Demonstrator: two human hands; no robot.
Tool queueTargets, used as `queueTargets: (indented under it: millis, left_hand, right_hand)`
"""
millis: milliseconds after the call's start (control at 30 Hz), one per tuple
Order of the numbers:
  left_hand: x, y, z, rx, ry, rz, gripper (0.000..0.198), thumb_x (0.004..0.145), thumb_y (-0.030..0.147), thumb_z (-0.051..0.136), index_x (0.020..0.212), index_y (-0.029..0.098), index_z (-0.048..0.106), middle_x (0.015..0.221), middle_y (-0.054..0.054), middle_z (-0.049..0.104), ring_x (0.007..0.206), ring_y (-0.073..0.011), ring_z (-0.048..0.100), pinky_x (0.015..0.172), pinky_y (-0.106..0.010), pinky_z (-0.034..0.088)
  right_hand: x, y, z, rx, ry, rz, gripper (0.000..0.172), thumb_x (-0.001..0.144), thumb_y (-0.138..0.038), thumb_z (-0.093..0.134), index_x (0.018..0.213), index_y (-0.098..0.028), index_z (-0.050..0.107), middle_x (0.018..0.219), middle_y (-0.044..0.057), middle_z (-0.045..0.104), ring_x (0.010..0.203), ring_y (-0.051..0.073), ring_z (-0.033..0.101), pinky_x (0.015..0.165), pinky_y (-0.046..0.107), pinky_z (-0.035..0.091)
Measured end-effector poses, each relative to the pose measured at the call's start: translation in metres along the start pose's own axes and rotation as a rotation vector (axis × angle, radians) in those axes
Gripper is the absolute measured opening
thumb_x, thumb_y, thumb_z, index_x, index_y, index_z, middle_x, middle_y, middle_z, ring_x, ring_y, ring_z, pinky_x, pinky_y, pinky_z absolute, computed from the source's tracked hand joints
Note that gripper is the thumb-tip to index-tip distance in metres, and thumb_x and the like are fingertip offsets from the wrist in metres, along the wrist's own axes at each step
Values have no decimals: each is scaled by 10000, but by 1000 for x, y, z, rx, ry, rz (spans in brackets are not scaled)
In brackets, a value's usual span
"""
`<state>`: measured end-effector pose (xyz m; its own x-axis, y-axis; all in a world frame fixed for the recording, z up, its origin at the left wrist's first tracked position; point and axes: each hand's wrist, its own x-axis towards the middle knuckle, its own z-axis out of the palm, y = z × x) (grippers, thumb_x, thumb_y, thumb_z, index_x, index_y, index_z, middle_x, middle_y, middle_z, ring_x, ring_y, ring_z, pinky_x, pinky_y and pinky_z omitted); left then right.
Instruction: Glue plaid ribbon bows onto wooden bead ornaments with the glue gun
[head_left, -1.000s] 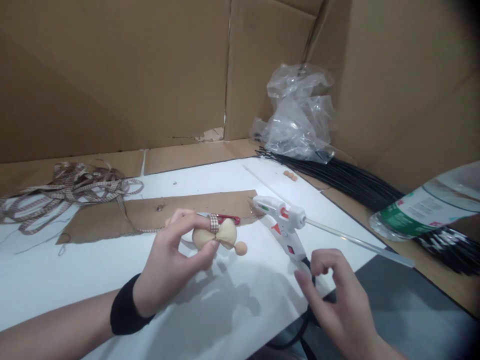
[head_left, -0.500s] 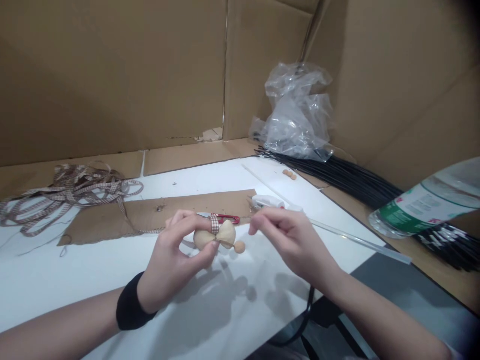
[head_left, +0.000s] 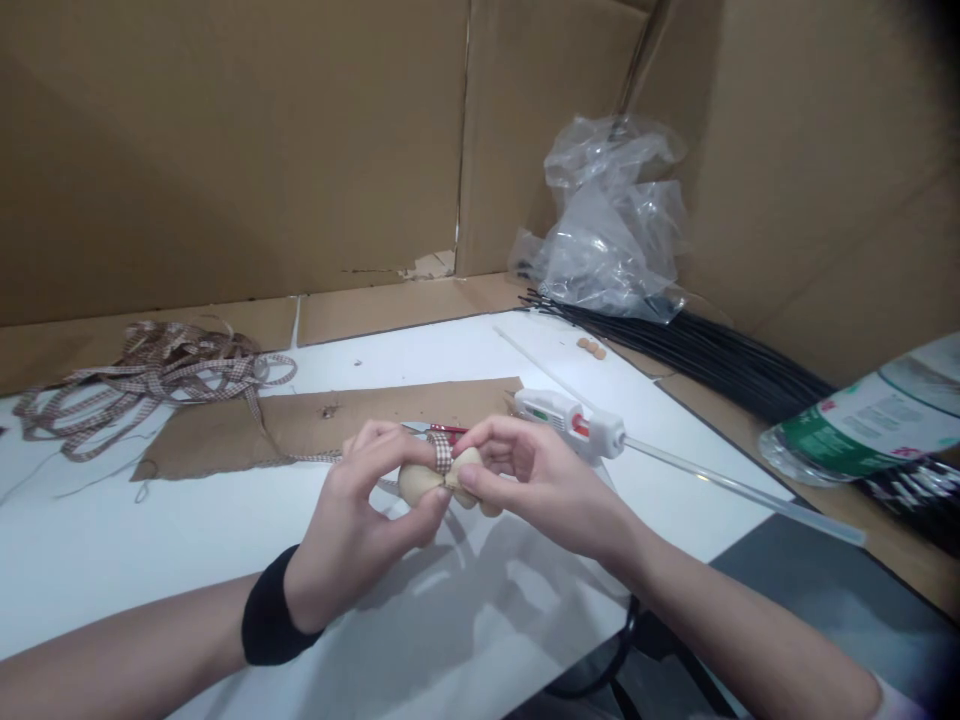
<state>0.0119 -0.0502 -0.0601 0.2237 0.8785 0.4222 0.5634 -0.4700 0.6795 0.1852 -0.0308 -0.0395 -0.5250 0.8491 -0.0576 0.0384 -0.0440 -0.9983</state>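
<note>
My left hand (head_left: 360, 525), with a black wristband, pinches the left half of a small beige fabric bow (head_left: 427, 480) above the white table (head_left: 135, 560). A band of checked ribbon (head_left: 442, 455) wraps the bow's middle. My right hand (head_left: 525, 480) grips the bow's right half, fingers curled over it, hiding the wooden bead on that side. A white hot glue gun (head_left: 574, 425) lies just behind my right hand, with a clear glue stick (head_left: 750, 492) poking out of its back.
A strip of brown cardboard (head_left: 300, 425) lies behind the hands, with red-handled snips (head_left: 439, 430) on it. A heap of checked ribbon (head_left: 150, 375) sits far left. Black sticks (head_left: 712, 355), a clear plastic bag (head_left: 611, 230), a plastic bottle (head_left: 862, 420) and cardboard walls stand at the right and back.
My right hand left the glue gun's cord, crossed over to the left and closed on the right side of the bow, covering the bead. The left hand kept holding the bow.
</note>
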Motion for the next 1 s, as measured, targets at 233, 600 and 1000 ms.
queueTargets:
  millis: [233,600,1000]
  left_hand:
    - [-3,-2,1,-15,-12,44,80,725,163,558,790,207,562,753,-30,602,798,-202,466,726,-339,379]
    - [-2,1,3,-123,-6,-27,79,711,173,554,769,218,581,746,-38,565,765,-208,490,691,-363,426]
    - [-1,6,5,-392,-71,-296,68,701,151,535,751,188,563,794,-42,562,705,-176,535,482,-245,417]
  right_hand:
    - [-5,-1,3,-16,87,-48,55,753,-164,577,781,-156,530,690,-28,545,554,66,511,500,188,443]
    - [-9,2,6,-69,137,-138,86,747,-167,588,725,-177,506,740,-21,582,522,65,556,531,216,469]
    - [-12,9,7,-306,189,-291,85,774,-218,579,724,-204,512,759,12,620,803,155,595,724,306,462]
